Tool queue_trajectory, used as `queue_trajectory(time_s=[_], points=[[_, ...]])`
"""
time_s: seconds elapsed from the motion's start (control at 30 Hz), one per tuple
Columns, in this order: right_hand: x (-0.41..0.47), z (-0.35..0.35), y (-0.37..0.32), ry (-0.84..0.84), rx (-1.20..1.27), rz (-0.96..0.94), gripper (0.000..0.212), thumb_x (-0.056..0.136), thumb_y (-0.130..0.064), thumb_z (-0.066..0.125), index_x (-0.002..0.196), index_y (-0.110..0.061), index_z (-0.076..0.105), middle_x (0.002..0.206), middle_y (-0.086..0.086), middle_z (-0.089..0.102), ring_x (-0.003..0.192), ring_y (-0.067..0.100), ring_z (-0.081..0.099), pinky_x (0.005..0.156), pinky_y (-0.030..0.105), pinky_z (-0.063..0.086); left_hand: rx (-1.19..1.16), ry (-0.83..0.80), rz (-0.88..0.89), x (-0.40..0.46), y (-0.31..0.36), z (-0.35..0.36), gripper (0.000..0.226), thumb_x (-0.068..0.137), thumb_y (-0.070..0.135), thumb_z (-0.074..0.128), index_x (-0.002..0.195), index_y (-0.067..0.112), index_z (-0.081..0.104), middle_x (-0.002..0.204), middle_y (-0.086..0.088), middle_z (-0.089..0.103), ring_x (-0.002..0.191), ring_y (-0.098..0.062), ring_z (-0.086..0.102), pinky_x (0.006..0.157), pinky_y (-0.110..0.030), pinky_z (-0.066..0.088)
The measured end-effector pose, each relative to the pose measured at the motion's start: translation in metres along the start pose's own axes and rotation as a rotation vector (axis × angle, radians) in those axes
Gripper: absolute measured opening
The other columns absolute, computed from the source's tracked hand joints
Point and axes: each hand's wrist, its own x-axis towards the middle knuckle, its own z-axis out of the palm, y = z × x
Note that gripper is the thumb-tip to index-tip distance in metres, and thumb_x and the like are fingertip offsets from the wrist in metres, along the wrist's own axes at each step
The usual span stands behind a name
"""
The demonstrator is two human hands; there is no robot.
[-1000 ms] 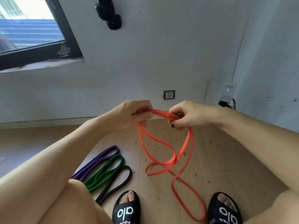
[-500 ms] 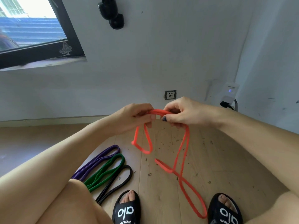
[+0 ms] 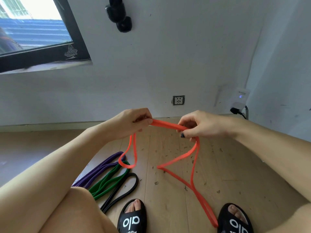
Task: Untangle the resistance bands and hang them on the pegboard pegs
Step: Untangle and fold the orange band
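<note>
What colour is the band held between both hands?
Orange band, clearest in the head view.

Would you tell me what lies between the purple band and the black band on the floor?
The green band lies between the purple band and black band, in the head view.

— What is the person wearing?

— Very little shows. Both forearms are bare, no sleeves, no watch or bracelet visible. The left hand (image 3: 133, 122) and right hand (image 3: 200, 126) wear no gloves.

— Anything on the nails?

— The right thumbnail carries dark polish.

— And the feet?

— Black open-toed slide sandals, each with a broad strap printed with white rounded lettering: the left sandal (image 3: 132, 217) and the right sandal (image 3: 235, 219). Bare toes poke out the front. The knees are bare as well.
</note>
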Motion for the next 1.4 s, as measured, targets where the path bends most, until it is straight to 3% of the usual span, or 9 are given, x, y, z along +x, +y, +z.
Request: queue_trajectory(time_s=[0.17, 0.3, 0.4, 0.63, 0.83, 1.03, 1.2, 1.3, 1.4], points=[[0.004, 0.007, -0.017, 0.056, -0.055, -0.082, 0.011, 0.095, -0.015, 0.063, 0.097, -0.021, 0.072, 0.077, -0.007, 0.066, 0.064, -0.001, 0.056, 0.060, 0.014, 0.043, 0.056, -0.175, -0.019, -0.003, -0.001, 0.010, 0.049, 0.093, 0.060, 0.059, 0.136, 0.039, 0.047, 0.113, 0.016, 0.067, 0.103, -0.003, 0.066, 0.096, -0.035, 0.054], [0.008, 0.012, -0.025, 0.066, 0.007, -0.091, 0.014, 0.099, -0.008, 0.058, 0.099, -0.009, 0.072, 0.074, -0.006, 0.065, 0.064, 0.001, 0.062, 0.061, 0.013, 0.045, -0.072, -0.065, 0.166, 0.002, 0.015, 0.017, 0.018, 0.100, 0.030, 0.064, 0.117, 0.024, 0.060, 0.107, 0.012, 0.074, 0.107, -0.009, 0.069, 0.096, -0.043, 0.052], [0.009, 0.011, -0.025, 0.056, 0.037, -0.082, 0.013, 0.098, -0.006, 0.059, 0.100, -0.007, 0.072, 0.082, 0.000, 0.074, 0.073, 0.009, 0.072, 0.069, 0.018, 0.051, -0.083, -0.050, 0.157, 0.006, 0.022, 0.020, 0.004, 0.100, 0.024, 0.063, 0.105, 0.023, 0.063, 0.096, 0.005, 0.072, 0.096, -0.016, 0.070, 0.089, -0.047, 0.053], [0.005, 0.004, -0.012, 0.021, 0.006, -0.026, 0.017, 0.088, -0.006, 0.070, 0.102, -0.016, 0.069, 0.095, 0.001, 0.078, 0.094, 0.013, 0.074, 0.095, 0.040, 0.057, -0.088, 0.003, 0.168, 0.006, 0.025, 0.011, 0.005, 0.103, 0.018, 0.058, 0.100, 0.020, 0.061, 0.083, 0.006, 0.075, 0.077, 0.001, 0.070, 0.069, -0.013, 0.047], [0.000, 0.001, 0.006, 0.037, -0.023, 0.052, 0.015, 0.085, -0.004, 0.065, 0.095, -0.015, 0.068, 0.087, 0.005, 0.077, 0.085, 0.018, 0.075, 0.092, 0.044, 0.058, -0.061, 0.078, 0.064, 0.006, 0.009, 0.002, 0.009, 0.105, 0.021, 0.052, 0.099, 0.023, 0.058, 0.085, 0.005, 0.073, 0.078, -0.001, 0.068, 0.071, -0.025, 0.050], [-0.002, -0.003, -0.009, 0.032, 0.148, -0.033, 0.020, 0.098, -0.002, 0.061, 0.116, -0.010, 0.061, 0.089, 0.007, 0.078, 0.074, 0.019, 0.073, 0.072, 0.031, 0.059, 0.126, -0.211, -0.074, 0.005, -0.014, 0.013, 0.007, 0.102, 0.027, 0.057, 0.104, 0.030, 0.063, 0.101, 0.006, 0.069, 0.099, -0.017, 0.066, 0.095, -0.047, 0.052], [0.002, 0.002, -0.027, 0.118, 0.164, -0.119, 0.019, 0.098, 0.000, 0.058, 0.113, -0.010, 0.058, 0.092, 0.004, 0.079, 0.082, 0.019, 0.075, 0.071, 0.027, 0.058, -0.168, -0.097, 0.143, 0.004, 0.011, 0.020, 0.029, 0.098, 0.024, 0.069, 0.126, 0.021, 0.062, 0.121, 0.011, 0.071, 0.119, -0.002, 0.065, 0.105, -0.031, 0.050], [0.002, 0.002, -0.032, 0.130, 0.135, -0.127, 0.017, 0.098, -0.002, 0.058, 0.111, -0.012, 0.058, 0.095, 0.003, 0.079, 0.085, 0.018, 0.075, 0.079, 0.031, 0.060, -0.229, -0.014, 0.183, 0.006, 0.024, 0.019, 0.016, 0.101, 0.021, 0.063, 0.116, 0.014, 0.066, 0.111, 0.007, 0.075, 0.110, -0.005, 0.069, 0.101, -0.033, 0.053], [-0.001, 0.000, -0.034, 0.133, 0.115, -0.118, 0.017, 0.098, -0.006, 0.061, 0.112, -0.015, 0.058, 0.097, -0.001, 0.079, 0.085, 0.014, 0.075, 0.081, 0.031, 0.060, -0.207, 0.018, 0.167, 0.007, 0.027, 0.019, 0.010, 0.104, 0.024, 0.058, 0.104, 0.018, 0.066, 0.093, 0.001, 0.073, 0.088, -0.024, 0.068, 0.086, -0.047, 0.054]])
